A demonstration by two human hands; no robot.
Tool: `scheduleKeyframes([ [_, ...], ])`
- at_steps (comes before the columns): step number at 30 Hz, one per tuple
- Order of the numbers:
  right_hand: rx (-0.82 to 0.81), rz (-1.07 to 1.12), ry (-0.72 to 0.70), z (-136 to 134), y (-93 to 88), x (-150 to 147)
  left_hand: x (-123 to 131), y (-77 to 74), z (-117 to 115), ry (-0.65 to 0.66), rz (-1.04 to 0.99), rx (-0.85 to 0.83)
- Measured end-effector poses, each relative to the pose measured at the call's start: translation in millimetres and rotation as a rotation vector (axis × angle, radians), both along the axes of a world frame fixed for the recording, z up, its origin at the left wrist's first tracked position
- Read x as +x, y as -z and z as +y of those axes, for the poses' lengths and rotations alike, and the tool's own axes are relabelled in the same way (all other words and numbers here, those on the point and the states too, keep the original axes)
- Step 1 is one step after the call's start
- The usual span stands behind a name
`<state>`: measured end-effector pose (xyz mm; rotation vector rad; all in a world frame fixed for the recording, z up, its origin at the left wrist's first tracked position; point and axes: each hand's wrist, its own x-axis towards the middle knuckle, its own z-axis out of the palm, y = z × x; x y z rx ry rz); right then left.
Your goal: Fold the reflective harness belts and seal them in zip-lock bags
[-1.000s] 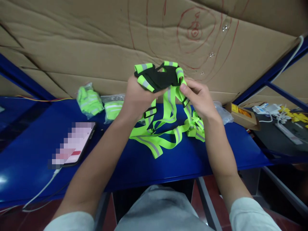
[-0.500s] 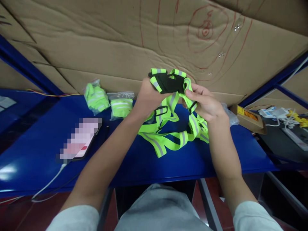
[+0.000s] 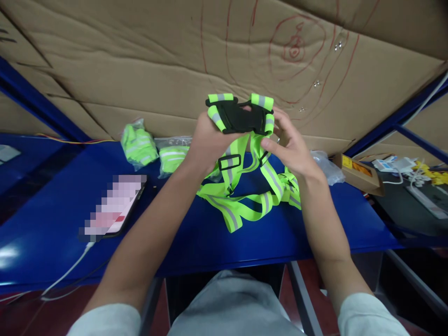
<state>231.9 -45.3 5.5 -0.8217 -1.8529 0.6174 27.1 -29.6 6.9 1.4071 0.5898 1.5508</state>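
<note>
I hold a neon-green reflective strap harness (image 3: pixel 241 196) up over the blue table (image 3: pixel 196 233). Its black centre piece (image 3: pixel 241 117) sits at the top, between both hands. My left hand (image 3: pixel 206 142) is closed on the left side of that black piece and the folded green straps there. My right hand (image 3: pixel 290 147) grips the right side, its fingers curled round a green strap beside the black piece. The loose straps with grey reflective bands hang down and rest in a tangle on the table.
Two bagged green harnesses (image 3: pixel 138 145) (image 3: pixel 172 157) lie at the back left. A phone (image 3: pixel 114 205) on a white cable sits left. A clear plastic bag (image 3: pixel 327 165) and a small cardboard box (image 3: pixel 359 173) lie right. Large cardboard sheets (image 3: pixel 140 60) lean behind.
My right hand shifted up from a lower strap to the right edge of the black piece. The harness top rose slightly and turned flatter toward me.
</note>
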Motion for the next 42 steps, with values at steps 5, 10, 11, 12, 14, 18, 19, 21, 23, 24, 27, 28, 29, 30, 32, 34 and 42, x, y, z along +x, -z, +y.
scheduleKeyframes([
  [5,0.007,0.084,-0.006,0.8,3.5,-13.1,0.0,-4.1,-8.0,0.045,0.030,-0.001],
  [10,-0.013,0.131,0.015,0.5,2.5,-15.0,3.3,-4.8,-16.4,0.120,0.022,-0.025],
  [11,-0.010,0.137,0.042,0.1,2.5,-14.2,4.4,-4.1,-17.0,0.128,0.028,-0.015],
  [12,-0.003,0.148,0.073,-0.3,2.8,-13.9,5.6,-3.1,-17.3,0.136,0.029,-0.011],
  [14,0.015,0.186,0.126,-1.3,4.8,-15.3,8.0,-0.7,-17.1,0.136,0.011,-0.020],
  [18,0.034,0.255,0.162,-0.6,11.8,-23.9,12.3,3.3,-16.4,0.199,-0.036,-0.115],
  [19,0.039,0.264,0.171,0.2,12.9,-25.3,13.2,3.8,-16.7,0.233,-0.035,-0.147],
  [21,0.054,0.270,0.178,1.2,12.3,-24.1,14.0,4.3,-17.7,0.266,-0.030,-0.192],
  [23,0.042,0.249,0.133,-0.7,6.9,-16.2,13.1,4.3,-18.2,0.238,-0.027,-0.199],
  [24,0.010,0.216,0.079,-3.2,2.6,-10.1,12.0,4.3,-18.0,0.229,-0.029,-0.186],
  [27,-0.141,0.066,-0.153,-16.1,-13.5,7.8,8.6,5.2,-16.1,0.262,0.004,-0.131],
  [28,-0.176,0.034,-0.203,-21.3,-18.5,10.8,8.3,6.1,-15.5,0.242,0.017,-0.122],
  [29,-0.190,0.020,-0.220,-26.5,-23.0,11.5,8.8,7.2,-15.4,0.201,0.029,-0.119],
  [30,-0.183,0.023,-0.204,-31.5,-26.7,9.8,10.0,8.4,-15.7,0.146,0.037,-0.122],
  [32,-0.144,0.043,-0.111,-40.4,-32.1,1.5,13.7,10.4,-18.2,0.074,0.030,-0.136],
  [34,-0.103,0.060,-0.022,-46.9,-35.5,-7.8,18.0,11.1,-23.0,0.101,-0.001,-0.161],
  [42,0.006,0.183,0.136,-51.6,-34.2,-9.9,34.8,18.6,-41.2,0.712,-0.097,-0.411],
])
